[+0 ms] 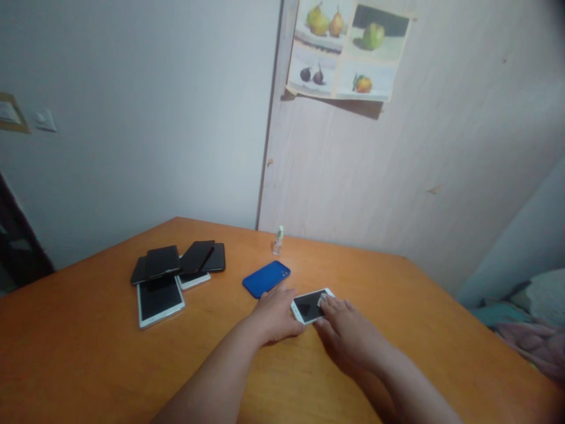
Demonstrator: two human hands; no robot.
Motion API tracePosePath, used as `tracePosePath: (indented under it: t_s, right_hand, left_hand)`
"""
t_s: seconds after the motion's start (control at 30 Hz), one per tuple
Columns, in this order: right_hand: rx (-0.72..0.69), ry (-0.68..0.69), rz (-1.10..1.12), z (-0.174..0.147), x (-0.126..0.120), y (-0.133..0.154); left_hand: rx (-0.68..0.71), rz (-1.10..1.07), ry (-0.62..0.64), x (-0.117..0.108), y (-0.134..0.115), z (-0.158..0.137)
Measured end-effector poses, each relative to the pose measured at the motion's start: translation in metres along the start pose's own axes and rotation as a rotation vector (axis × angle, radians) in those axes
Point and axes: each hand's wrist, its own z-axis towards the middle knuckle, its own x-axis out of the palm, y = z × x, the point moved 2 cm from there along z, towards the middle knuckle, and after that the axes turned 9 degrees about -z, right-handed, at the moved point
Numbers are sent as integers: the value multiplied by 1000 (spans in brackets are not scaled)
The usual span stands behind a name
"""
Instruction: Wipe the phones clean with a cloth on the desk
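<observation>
A white smartphone [306, 307] lies on the wooden table, its dark screen facing up. My left hand [276, 313] holds it by its left end, thumb at the near edge and fingers at the far side. My right hand [348, 327] presses a small white wipe [322, 299] against the right part of the screen; the fingers cover most of the wipe, so its exact kind is unclear. Just beyond my left hand rests a blue phone case [267, 278], partly behind the fingers. Farther back stands a small clear spray bottle [278, 241].
On the left of the table [88, 335] is a loose pile of devices: a white tablet [160, 302] in front, with several dark ones [162, 261] overlapping behind. Walls border the far edges. Fruit pictures [348, 50] hang above. Bedding [534, 318] lies beyond the right edge.
</observation>
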Motion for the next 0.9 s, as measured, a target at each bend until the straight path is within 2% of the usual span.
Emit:
tracePosePath:
  t_s: [0.13, 0.37, 0.53, 0.6, 0.67, 0.8, 0.9]
  right_hand:
    - [-154, 28, 79, -12, -4, 16]
    - [41, 13, -21, -5, -13, -3]
    - [-159, 13, 31, -16, -11, 23]
    - [-197, 19, 78, -19, -12, 27]
    - [-157, 22, 82, -17, -13, 21]
    - [27, 28, -22, -10, -17, 3]
    - [-3, 6, -51, -11, -16, 10]
  left_hand:
    - [-5, -2, 6, -2, -2, -1]
    - [3, 1, 6, -2, -1, -1]
    - [15, 1, 5, -2, 0, -1]
    - [20, 3, 10, -2, -1, -1]
    - [16, 2, 12, -3, -1, -1]
    - [8, -7, 11, -3, -2, -2]
    - [6, -8, 3, -3, -3, -2]
